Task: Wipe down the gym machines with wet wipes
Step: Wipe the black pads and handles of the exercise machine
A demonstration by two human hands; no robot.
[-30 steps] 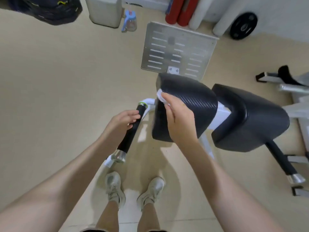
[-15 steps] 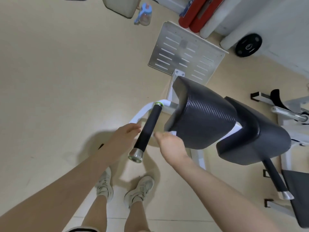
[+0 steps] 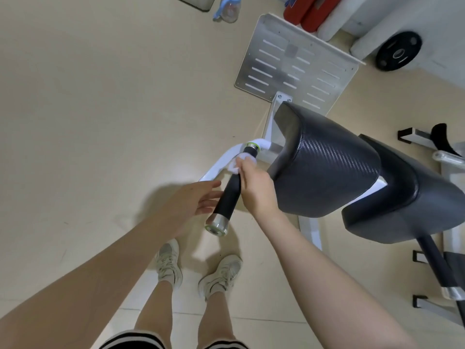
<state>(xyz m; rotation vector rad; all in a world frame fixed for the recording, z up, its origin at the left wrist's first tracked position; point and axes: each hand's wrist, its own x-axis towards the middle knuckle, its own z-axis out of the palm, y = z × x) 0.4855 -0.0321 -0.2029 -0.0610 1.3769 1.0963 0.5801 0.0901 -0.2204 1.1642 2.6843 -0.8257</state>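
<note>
A white gym machine carries two black padded cushions (image 3: 327, 172) and a black handle grip (image 3: 230, 197) with a metal end cap. My right hand (image 3: 256, 190) holds a white wet wipe (image 3: 239, 163) and presses it against the upper part of the handle, near its green ring. To the left of the handle, my left hand (image 3: 198, 200) hovers with straight fingers, holding nothing. Its fingertips sit close to the grip's lower half.
A slotted metal footplate (image 3: 294, 64) lies beyond the pads. Red and white rolls (image 3: 314, 13) and a black weight plate (image 3: 398, 51) sit by the far wall. A bottle (image 3: 227, 10) stands top centre. Another machine's frame (image 3: 427, 139) is at right. My feet (image 3: 196, 270) stand on beige floor.
My right hand moved the wipe from the pad's edge to the handle's upper part. My left hand let go of the handle and opened beside it.
</note>
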